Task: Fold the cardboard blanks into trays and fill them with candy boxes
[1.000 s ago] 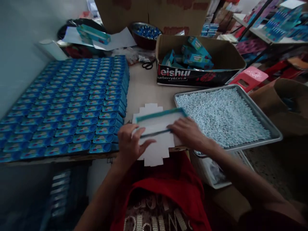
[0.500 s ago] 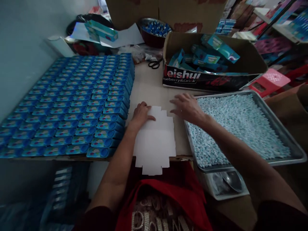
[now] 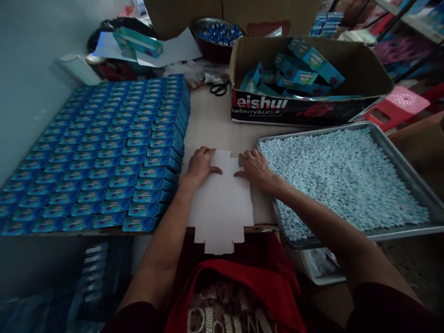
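A flat white cardboard box blank (image 3: 221, 203) lies on the table in front of me, its near flaps sticking out past the table edge. At its far left corner is my left hand (image 3: 200, 167), thumb laid over the card and fingers bent at the edge, holding it. My right hand (image 3: 255, 169) is on the far right corner in much the same grip, thumb pointing inward. Both hands' fingertips are partly hidden at the card's edges. Left of the blank stand many rows of small blue printed boxes (image 3: 118, 155).
To the right, a metal tray (image 3: 402, 233) holds pale blue-white candies (image 3: 347, 180). Behind it stands a black-printed carton (image 3: 312, 111) with turquoise boxes inside. Black scissors (image 3: 219, 89), a bowl (image 3: 215, 52) of blue-wrapped pieces and a pink stool (image 3: 398, 104) are farther back.
My right hand has come left and down from the air beside the tray onto the blank's far right corner. My left hand stays at the left corner.
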Motion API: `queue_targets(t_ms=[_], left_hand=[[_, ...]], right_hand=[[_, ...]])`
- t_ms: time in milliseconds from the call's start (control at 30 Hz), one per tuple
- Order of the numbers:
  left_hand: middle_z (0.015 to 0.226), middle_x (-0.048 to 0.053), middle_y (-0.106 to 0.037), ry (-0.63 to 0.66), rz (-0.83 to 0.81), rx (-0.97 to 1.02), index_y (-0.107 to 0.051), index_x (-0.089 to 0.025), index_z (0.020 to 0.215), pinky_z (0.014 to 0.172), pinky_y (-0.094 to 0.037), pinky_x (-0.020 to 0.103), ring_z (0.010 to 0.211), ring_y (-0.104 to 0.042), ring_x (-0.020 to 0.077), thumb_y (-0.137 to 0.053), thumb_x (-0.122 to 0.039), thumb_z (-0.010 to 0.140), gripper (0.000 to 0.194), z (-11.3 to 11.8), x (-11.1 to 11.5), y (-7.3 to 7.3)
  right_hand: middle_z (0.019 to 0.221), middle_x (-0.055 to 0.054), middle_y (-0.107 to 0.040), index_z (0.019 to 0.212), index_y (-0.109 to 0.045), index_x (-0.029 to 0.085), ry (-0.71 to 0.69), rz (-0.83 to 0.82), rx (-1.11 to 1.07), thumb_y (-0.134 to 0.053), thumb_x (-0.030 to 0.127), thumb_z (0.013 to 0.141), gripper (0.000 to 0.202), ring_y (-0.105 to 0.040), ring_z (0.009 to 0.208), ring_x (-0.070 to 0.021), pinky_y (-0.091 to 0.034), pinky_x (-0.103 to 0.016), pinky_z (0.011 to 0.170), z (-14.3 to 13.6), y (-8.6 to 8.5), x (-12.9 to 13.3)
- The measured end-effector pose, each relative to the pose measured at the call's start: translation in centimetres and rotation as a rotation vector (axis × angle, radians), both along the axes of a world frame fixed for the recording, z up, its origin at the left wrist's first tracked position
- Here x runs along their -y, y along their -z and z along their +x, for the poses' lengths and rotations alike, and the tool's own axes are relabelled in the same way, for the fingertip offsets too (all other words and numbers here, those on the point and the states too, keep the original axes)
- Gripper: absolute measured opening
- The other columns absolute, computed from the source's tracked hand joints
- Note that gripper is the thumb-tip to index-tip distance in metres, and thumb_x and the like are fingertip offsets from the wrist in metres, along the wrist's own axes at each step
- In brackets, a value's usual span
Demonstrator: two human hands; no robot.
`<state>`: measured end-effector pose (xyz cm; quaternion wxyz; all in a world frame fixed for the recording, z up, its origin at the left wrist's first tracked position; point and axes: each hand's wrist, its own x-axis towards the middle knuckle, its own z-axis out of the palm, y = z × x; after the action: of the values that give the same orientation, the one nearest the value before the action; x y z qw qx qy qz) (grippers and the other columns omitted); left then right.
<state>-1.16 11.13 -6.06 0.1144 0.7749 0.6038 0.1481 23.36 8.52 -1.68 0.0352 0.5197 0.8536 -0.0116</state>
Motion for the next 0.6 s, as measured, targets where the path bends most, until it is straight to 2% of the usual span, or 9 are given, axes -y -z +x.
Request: queue_targets(t_ms=[67,133,200,267,333,433,533,600], left_hand=[[0.141,0.017,-0.065,-0.01,0.043,0.036,-0.069,-0.018,0.137,0.11,-0.052,0.043,0.128,-0.064,0.0347,-0.099,-0.041,0.07,0.078,0.3,0.6,-0.1],[0.134,0.014,-0.071,-0.07,0.071,0.102,-0.072,-0.018,0.128,0.107,-0.053,0.04,0.122,-0.068,0.0309,-0.094,-0.031,0.078,0.056,0.5,0.8,-0.5],[0.116,0.009,-0.077,-0.154,0.067,0.189,-0.077,-0.02,0.109,0.099,-0.055,0.037,0.109,-0.072,0.0262,-0.085,-0.021,0.084,0.026,0.5,0.8,-1.1],[0.098,0.004,-0.079,-0.18,0.054,0.281,-0.076,-0.022,0.089,0.093,-0.055,0.036,0.096,-0.072,0.023,-0.082,-0.016,0.083,0.01,0.2,0.8,-2.2],[0.085,0.001,-0.077,-0.17,0.075,0.402,-0.074,-0.022,0.078,0.09,-0.055,0.035,0.085,-0.07,0.0208,-0.086,-0.017,0.077,0.013,-0.3,1.0,-3.6],[0.074,-0.001,-0.072,-0.204,0.174,0.621,-0.073,-0.021,0.074,0.08,-0.054,0.032,0.073,-0.066,0.0171,-0.092,-0.023,0.07,0.019,-0.9,1.7,-6.3],[0.07,-0.002,-0.069,-0.157,0.258,0.729,-0.073,-0.019,0.073,0.077,-0.054,0.029,0.071,-0.064,0.0156,-0.097,-0.028,0.066,0.027,-0.9,2.5,-9.2],[0.073,-0.001,-0.07,-0.125,0.297,0.751,-0.073,-0.019,0.076,0.082,-0.056,0.029,0.076,-0.066,0.016,-0.098,-0.031,0.066,0.03,-0.9,3.1,-10.7]], right_hand=[[0.129,-0.019,-0.068,0.128,-0.067,0.01,0.009,0.033,-0.001,-0.077,0.056,0.094,0.058,-0.056,0.124,-0.037,-0.044,-0.044,0.102,-0.4,0.3,0.0],[0.131,-0.021,-0.067,0.132,-0.064,0.01,0.031,0.049,-0.037,-0.081,0.055,0.09,0.064,-0.056,0.124,-0.0385,-0.044,-0.046,0.103,-0.4,0.6,-0.1],[0.136,-0.021,-0.066,0.141,-0.059,0.011,0.055,0.038,-0.147,-0.086,0.048,0.086,0.072,-0.056,0.128,-0.0395,-0.045,-0.047,0.105,0.0,0.9,-0.2],[0.136,-0.02,-0.067,0.15,-0.052,0.013,0.121,-0.04,-0.369,-0.091,0.041,0.081,0.084,-0.06,0.127,-0.0372,-0.047,-0.047,0.106,1.0,0.9,-0.2],[0.127,-0.016,-0.073,0.149,-0.05,0.015,0.24,-0.199,-0.657,-0.094,0.038,0.075,0.09,-0.067,0.116,-0.0319,-0.051,-0.045,0.102,2.2,0.7,-0.1],[0.113,-0.01,-0.076,0.133,-0.061,0.018,0.368,-0.345,-0.992,-0.095,0.044,0.068,0.078,-0.071,0.101,-0.0264,-0.055,-0.042,0.094,3.5,0.0,0.7],[0.107,-0.006,-0.075,0.122,-0.067,0.021,0.351,-0.407,-1.232,-0.096,0.046,0.06,0.073,-0.07,0.097,-0.0247,-0.057,-0.041,0.088,3.3,-1.3,2.3],[0.1,-0.002,-0.076,0.119,-0.067,0.024,0.355,-0.549,-1.455,-0.098,0.043,0.056,0.072,-0.071,0.088,-0.0223,-0.058,-0.039,0.081,2.7,-2.3,3.6]])
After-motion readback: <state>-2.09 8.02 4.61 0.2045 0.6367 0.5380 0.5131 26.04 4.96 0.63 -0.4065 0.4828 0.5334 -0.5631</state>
